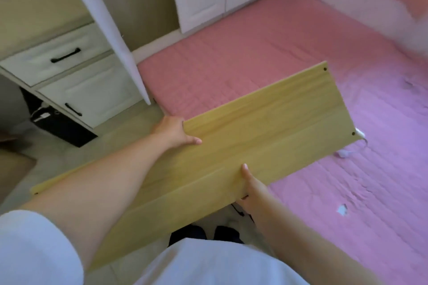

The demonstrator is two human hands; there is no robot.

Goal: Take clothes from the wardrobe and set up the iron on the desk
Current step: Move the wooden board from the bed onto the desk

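My L hand (172,131) & R hand (251,188) each clamp an edge of the wooden board (254,132), held over the pink bed (231,53).

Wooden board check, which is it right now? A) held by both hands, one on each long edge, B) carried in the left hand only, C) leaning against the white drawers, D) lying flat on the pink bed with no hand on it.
A: the left hand grips the far long edge of the wooden board and the right hand grips the near one, with the board up over the floor and the edge of the pink bed.
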